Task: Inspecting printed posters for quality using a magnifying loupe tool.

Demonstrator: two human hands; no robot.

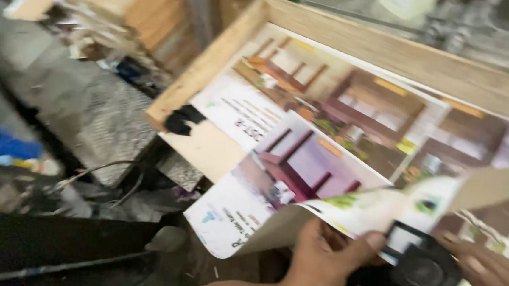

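My left hand (317,267) grips the curled lower edge of a glossy printed sheet (300,170) showing furniture pictures. The sheet lies across a wooden tray-like board (212,62) with raised rims. My right hand (490,279) sits at the lower right, fingers wrapped on a small black device (422,265) with a round part and a little screen, pressed against the sheet's folded corner. More printed furniture pages (376,104) lie flat beneath, filling the board. The frame is blurred by motion.
A black scrap (183,120) rests on the board's left edge. To the left lie a grey textured slab (89,113), cables, a blue object (0,143) and debris. Wooden planks (139,3) lean at the top left.
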